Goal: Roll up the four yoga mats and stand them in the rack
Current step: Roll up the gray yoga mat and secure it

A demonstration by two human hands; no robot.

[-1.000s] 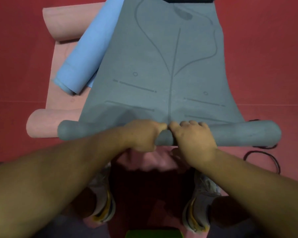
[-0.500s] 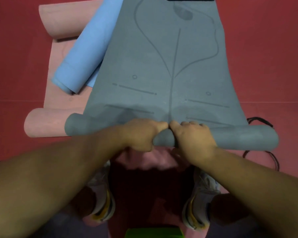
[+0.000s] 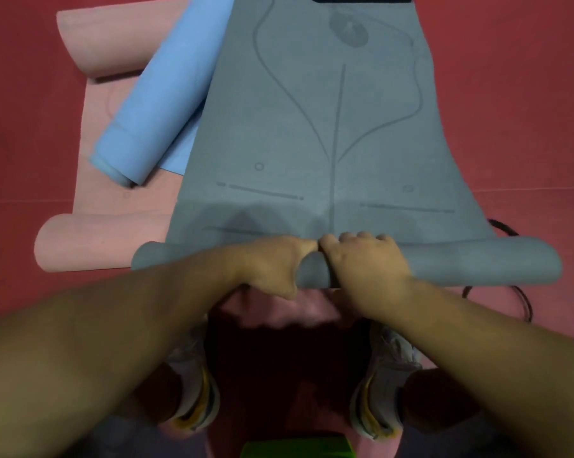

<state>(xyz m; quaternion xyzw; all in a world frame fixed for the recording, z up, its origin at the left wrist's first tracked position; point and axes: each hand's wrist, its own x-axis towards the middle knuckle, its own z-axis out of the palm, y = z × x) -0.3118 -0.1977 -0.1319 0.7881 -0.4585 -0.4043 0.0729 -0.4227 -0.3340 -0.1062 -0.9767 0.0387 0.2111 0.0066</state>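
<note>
Evidently the work is at an early stage. At far left, the pink mat (image 3: 113, 239) lies on the red floor (image 3: 21, 127), curled at its near and far ends but flat between them; it counts as unrolled. Across it rests the blue mat (image 3: 161, 94), mostly wound into a tube with a loose flap showing beside the grey mat; whether it is finished cannot be told. In the centre, the grey mat (image 3: 328, 127) is the piece in hand: only its near end has been turned into a slim roll (image 3: 477, 261) lying crosswise, and the long printed stretch beyond is still flat.

The left hand (image 3: 274, 264) is curled over the middle of that roll, thumb under the near side. The right hand (image 3: 365, 262) sits touching it, knuckle to knuckle, fingers bent over the top of the same roll. Both grip it firmly.

To the right, a thin black cord (image 3: 523, 302) lies looped on the floor by the roll's end. A fourth mat cannot be identified with certainty, and no rack is in view. Judgement: no mat is stood yet; nearly all rolling remains.
</note>
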